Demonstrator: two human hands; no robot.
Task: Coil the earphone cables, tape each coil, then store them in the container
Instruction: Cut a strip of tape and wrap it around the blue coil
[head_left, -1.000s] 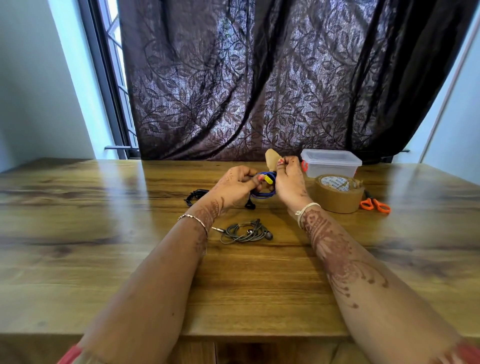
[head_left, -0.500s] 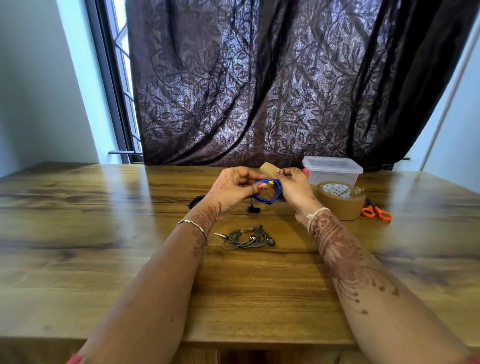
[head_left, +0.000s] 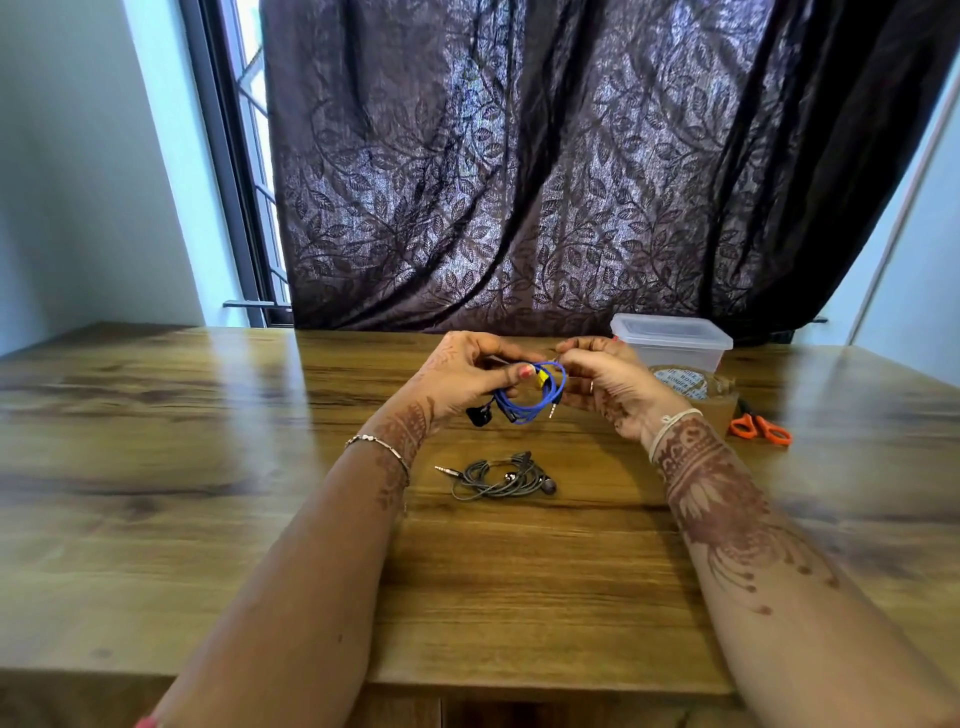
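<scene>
A dark leaf-patterned curtain (head_left: 545, 171) hangs across the far side of the scene, with a window frame (head_left: 228, 171) exposed at its left. Below it a wooden surface (head_left: 156, 519) fills the lower half of the view. Two bare forearms with henna patterns reach forward over it. The left hand (head_left: 462, 374) is raised just above the surface, its fingers curled and its thumb pinching the top left of the blue earphone coil (head_left: 535, 400). The right hand (head_left: 608, 384) is level with it, its fingers curled in against the coil's right edge; whether they grip the cable cannot be told. A clear lidded container (head_left: 672, 343) stands at the far right of the surface, lid on, behind the right hand. A roll of brown tape (head_left: 698, 395) lies flat just in front of it, partly hidden by the right wrist. Orange-handled scissors (head_left: 761, 428) lie just right of the roll. A loosely bundled grey earphone set (head_left: 498, 478) lies on the surface between the forearms, nearer the camera than the hands, and is untaped. The blue coil is held in the air between both hands: a black earbud (head_left: 480, 414) hangs at its lower left, a yellow piece (head_left: 540, 376) sits at its top and the jack plug (head_left: 553, 410) points down at its right. A thin bracelet (head_left: 379, 447) circles the left wrist and a pale bangle (head_left: 672, 426) the right.
</scene>
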